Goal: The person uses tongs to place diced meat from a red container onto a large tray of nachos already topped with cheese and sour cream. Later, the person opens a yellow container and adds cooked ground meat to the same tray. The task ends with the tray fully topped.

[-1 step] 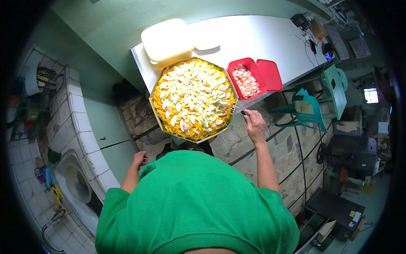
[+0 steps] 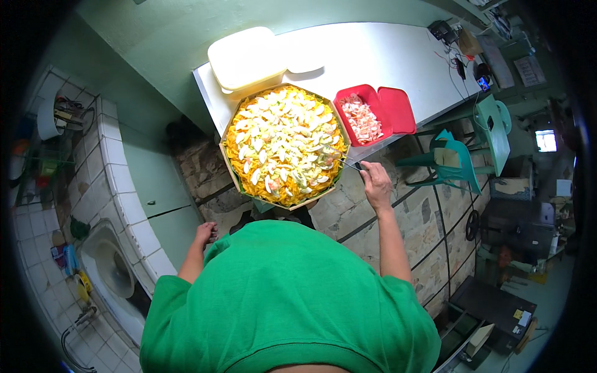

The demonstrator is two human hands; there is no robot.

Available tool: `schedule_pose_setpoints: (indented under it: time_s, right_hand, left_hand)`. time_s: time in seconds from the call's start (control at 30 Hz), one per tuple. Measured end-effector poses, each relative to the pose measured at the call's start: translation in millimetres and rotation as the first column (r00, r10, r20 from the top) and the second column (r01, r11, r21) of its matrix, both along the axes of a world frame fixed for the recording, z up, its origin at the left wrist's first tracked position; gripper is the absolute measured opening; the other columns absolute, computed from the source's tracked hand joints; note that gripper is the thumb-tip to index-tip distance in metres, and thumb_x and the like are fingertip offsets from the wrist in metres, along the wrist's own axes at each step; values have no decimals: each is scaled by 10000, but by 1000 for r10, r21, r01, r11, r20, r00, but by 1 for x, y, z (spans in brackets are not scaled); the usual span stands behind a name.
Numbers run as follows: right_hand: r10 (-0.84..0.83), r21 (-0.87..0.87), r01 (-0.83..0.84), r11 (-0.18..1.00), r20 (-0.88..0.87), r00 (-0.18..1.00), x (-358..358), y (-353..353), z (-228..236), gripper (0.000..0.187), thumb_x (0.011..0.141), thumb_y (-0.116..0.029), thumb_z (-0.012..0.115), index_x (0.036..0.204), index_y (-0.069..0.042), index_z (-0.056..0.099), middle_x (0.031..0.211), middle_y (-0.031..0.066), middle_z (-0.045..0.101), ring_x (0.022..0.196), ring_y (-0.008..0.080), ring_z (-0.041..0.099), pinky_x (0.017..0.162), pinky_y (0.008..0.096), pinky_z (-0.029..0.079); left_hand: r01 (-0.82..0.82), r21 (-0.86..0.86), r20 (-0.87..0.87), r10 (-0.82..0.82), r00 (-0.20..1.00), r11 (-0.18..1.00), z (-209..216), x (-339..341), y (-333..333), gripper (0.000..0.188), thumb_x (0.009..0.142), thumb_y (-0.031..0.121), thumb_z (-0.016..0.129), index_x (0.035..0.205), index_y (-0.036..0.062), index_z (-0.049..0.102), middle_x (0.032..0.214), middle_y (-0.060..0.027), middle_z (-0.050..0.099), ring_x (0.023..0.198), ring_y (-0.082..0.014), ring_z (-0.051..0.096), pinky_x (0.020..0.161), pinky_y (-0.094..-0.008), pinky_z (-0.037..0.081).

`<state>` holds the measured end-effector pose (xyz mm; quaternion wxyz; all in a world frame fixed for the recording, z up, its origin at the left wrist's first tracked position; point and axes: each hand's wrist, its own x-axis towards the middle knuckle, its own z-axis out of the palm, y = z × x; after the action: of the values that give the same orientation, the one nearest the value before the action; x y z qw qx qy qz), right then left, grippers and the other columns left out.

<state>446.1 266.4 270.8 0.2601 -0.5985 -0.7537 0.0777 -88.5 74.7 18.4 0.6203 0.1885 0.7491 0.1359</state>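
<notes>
A large eight-sided tray (image 2: 230, 168) of yellow-orange noodles (image 2: 239, 180) topped with sliced boiled egg sits at the near left of the white table. My right hand (image 2: 377, 182) is closed around the dark handle of a slim metal utensil (image 2: 349, 164). Its far end reaches into the tray's right side among the toppings; its exact shape there cannot be made out. Peeled shrimp (image 2: 360, 119) fill part of a red container (image 2: 385, 129) just right of the tray. My left hand (image 2: 206, 232) hangs low at my side, away from the table, fingers loosely bent and holding nothing.
A pale lidded tub (image 2: 245, 59) stands behind the tray on the white table (image 2: 373, 50). Cables and small devices (image 2: 463, 65) lie at its far right. A green plastic chair (image 2: 451, 158) is to the right. On the left is a tiled counter with a sink (image 2: 109, 267).
</notes>
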Motion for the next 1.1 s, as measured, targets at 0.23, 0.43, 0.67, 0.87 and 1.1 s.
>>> schedule_pose_setpoints:
  time_s: [0.23,0.43,0.67,0.87,1.1]
  right_hand:
    - [-71,-70,68,995,-42,997,3,11,12,196,901,-150,602,1076,-79,653,946,108,623,849,319,628,716,399,493]
    - [-48,-119,58,991,93,995,-17,18,8,192,911,-156,601,1074,-72,661,942,113,632,844,322,636,711,390,502]
    - [-249,-14,249,968,-55,967,41,47,16,222,926,-222,577,1038,-59,678,941,142,633,873,339,625,753,412,490]
    - [-420,-146,477,867,301,856,82,83,20,218,938,-254,528,978,-90,667,994,148,644,918,390,623,785,497,482]
    - [-362,-196,448,872,356,861,77,105,15,233,934,-283,530,983,-100,666,1038,155,651,955,394,627,812,500,482]
  left_hand:
    - [5,-29,-12,-5,1000,1000,-4,2,-2,235,956,309,509,1102,187,647,888,25,632,699,-129,589,577,-330,440]
    - [-21,-4,20,22,1000,1000,-23,-1,-3,229,946,316,527,1084,184,652,865,21,628,676,-132,583,577,-303,433]
    - [132,192,-15,-132,991,972,-29,-6,-13,237,942,260,546,1072,113,679,850,-29,638,693,-172,606,614,-330,485]
    - [79,250,7,-83,997,965,-23,-2,-13,233,949,216,534,1043,59,679,829,-49,642,718,-189,626,645,-350,514]
    - [-28,32,4,28,1000,999,1,6,1,241,972,259,491,1105,149,658,845,12,638,672,-152,589,632,-348,487]
